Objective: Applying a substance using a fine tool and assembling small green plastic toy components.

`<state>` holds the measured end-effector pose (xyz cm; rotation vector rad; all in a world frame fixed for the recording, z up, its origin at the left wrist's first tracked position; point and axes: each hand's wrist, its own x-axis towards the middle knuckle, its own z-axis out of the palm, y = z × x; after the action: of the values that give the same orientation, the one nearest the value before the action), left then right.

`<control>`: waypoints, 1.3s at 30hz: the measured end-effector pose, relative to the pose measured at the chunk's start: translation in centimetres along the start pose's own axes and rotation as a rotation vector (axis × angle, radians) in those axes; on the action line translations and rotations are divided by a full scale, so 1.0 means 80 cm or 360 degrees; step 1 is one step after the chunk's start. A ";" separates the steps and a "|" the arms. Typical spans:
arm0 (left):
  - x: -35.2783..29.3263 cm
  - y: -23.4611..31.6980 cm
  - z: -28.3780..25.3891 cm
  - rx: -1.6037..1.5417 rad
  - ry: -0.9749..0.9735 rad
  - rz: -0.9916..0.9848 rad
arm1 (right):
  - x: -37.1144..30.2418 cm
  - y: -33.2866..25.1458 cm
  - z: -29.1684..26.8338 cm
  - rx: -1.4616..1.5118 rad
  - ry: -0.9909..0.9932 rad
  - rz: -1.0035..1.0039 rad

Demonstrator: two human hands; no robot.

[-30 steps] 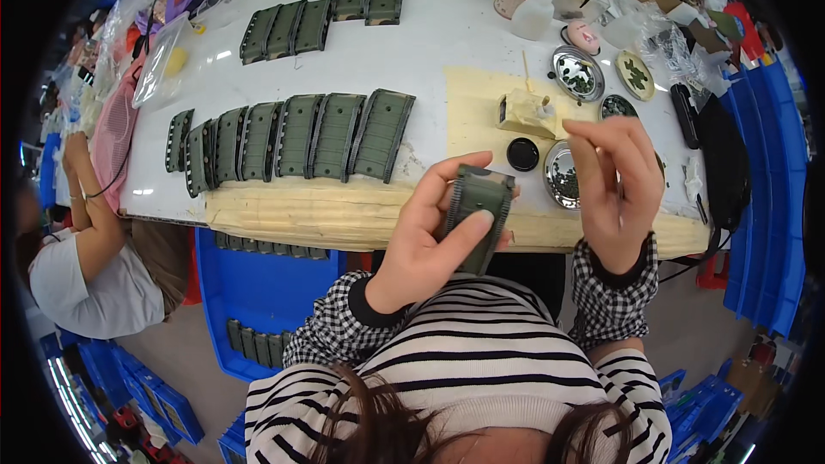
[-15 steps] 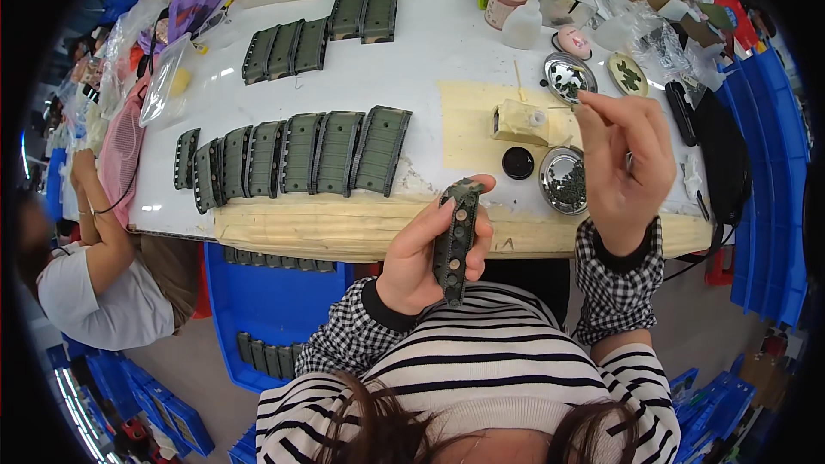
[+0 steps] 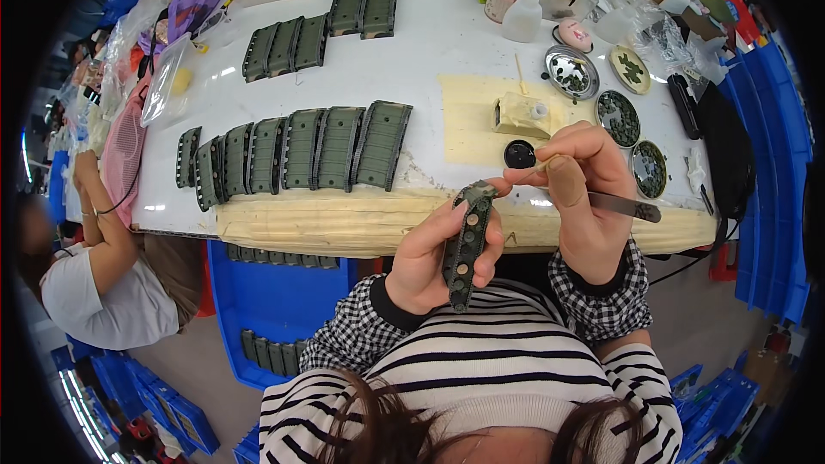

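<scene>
My left hand point(image 3: 427, 258) is closed round a narrow dark green model piece point(image 3: 464, 249), held upright at the table's front edge. Round discs, some of them brownish, run down the side turned up. Close to its top end, my right hand point(image 3: 593, 185) pinches a thin tan stick point(image 3: 544, 163) between the fingertips. A flat grey metal tool point(image 3: 632, 206) with a dark end sticks out to the right of that hand; the rest of it is hidden. Just beyond the fingertips stands a small round pot of black stuff point(image 3: 519, 154).
Similar green pieces point(image 3: 301, 150) lie in a row at the left, with more point(image 3: 365, 13) behind. Round dishes point(image 3: 619, 118) of small green parts stand at the right. A tape-covered block point(image 3: 518, 115) holds a small bottle. A blue tray point(image 3: 284, 292) is below; another person point(image 3: 107, 283) sits left.
My right hand has come down and left from over the dishes to the top of the model piece. Dishes it covered now show. My left hand has shifted slightly right.
</scene>
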<state>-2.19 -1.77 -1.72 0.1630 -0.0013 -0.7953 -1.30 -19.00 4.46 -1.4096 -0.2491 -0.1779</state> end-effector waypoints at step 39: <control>-0.008 0.027 0.034 0.2575 0.0173 0.0568 | -0.001 0.012 -0.011 -0.0343 -0.0152 -0.0118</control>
<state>-1.28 -0.18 1.33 1.6821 -0.5668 -0.2546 -1.05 -19.75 3.43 -1.6263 -0.3704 -0.2035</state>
